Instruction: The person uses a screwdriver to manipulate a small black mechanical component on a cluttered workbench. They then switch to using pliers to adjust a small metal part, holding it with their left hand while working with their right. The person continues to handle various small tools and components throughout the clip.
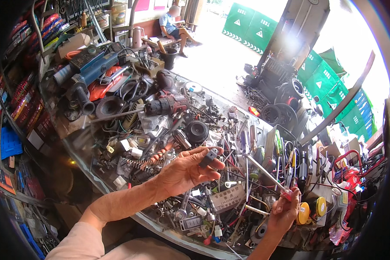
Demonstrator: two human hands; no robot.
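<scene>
Black switch part (pixel 208 157) pinched in left hand (pixel 184 171); right hand (pixel 284 212) grips screwdriver (pixel 268 175).

The workbench (pixel 80 149) is heaped edge to edge with tools, springs and cables, so a hand finds no bare spot to come down on, only air above the pile. The cordless drill (pixel 167 105) and black round part (pixel 196 131) block the middle; yellow tape rolls (pixel 311 210) crowd the right. The pavement (pixel 212 65) beyond seems open.
</scene>
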